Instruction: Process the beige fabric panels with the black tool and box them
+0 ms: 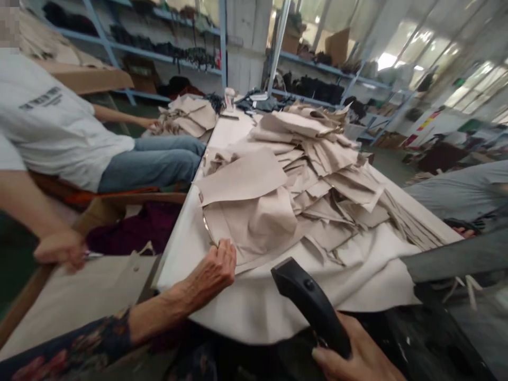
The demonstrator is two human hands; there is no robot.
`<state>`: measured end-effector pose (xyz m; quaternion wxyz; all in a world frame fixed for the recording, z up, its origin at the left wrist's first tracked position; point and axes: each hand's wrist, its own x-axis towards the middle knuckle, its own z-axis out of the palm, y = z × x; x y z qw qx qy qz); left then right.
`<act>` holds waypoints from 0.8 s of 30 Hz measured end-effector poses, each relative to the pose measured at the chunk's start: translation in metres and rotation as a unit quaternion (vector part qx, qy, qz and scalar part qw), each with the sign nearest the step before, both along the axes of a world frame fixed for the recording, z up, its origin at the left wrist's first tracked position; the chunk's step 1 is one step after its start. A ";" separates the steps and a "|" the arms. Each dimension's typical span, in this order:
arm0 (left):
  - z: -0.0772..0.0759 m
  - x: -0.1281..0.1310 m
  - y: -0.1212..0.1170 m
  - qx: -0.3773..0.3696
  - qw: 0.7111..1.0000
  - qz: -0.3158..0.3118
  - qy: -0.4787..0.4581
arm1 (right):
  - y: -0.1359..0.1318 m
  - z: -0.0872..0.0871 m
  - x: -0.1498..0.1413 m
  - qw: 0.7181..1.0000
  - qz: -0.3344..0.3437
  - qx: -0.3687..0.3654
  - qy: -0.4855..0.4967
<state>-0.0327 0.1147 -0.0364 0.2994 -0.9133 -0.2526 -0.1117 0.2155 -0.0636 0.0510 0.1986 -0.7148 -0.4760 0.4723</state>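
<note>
My left hand [218, 264] is closed, fingers pinched on the near left edge of a beige fabric piece [262, 225] lying on the table. A second flat beige piece [242, 177] overlaps that one from behind. In my right hand [357, 352], at the bottom, is a black handheld tool [305, 296] with a curved grip and a wide, blunt head. Its head points up and left, just short of the fabric's near edge. I cannot make out its exact kind. Fingers wrap its lower end, partly cut off by the frame.
A heap of beige cut pieces [325, 153] covers much of the white table [182, 248]. Left of it sits a person in a white shirt [59, 116]; another person's hand [61, 248] is nearer, above a box. Grey-clothed legs [464, 190] show at right. Shelves [166, 47] stand behind.
</note>
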 end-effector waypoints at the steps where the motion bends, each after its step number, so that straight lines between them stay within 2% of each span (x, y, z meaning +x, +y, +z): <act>1: -0.006 -0.009 -0.015 -0.019 1.000 0.002 -0.013 | -0.002 -0.002 -0.005 1.000 0.019 -0.017 -0.003; 4: -0.014 -0.032 -0.038 -0.090 0.993 -0.012 -0.078 | -0.005 -0.005 -0.017 0.995 0.064 -0.069 0.013; 7: -0.020 -0.048 -0.038 -0.170 0.974 -0.039 -0.145 | -0.004 -0.003 -0.027 0.992 0.077 -0.088 0.045; 10: -0.031 -0.055 -0.035 -0.211 0.953 -0.059 -0.210 | 0.003 0.002 -0.035 0.990 0.084 -0.089 0.065; 15: -0.045 -0.057 -0.034 -0.241 0.929 -0.077 -0.270 | 0.027 0.006 -0.046 0.988 0.105 -0.088 0.068; 20: -0.044 -0.059 -0.029 -0.253 0.913 -0.094 -0.306 | 0.054 -0.001 -0.061 0.985 0.128 -0.104 0.059; 24: -0.045 -0.059 -0.025 -0.258 0.909 -0.104 -0.311 | 0.067 -0.007 -0.070 0.990 0.120 -0.060 0.044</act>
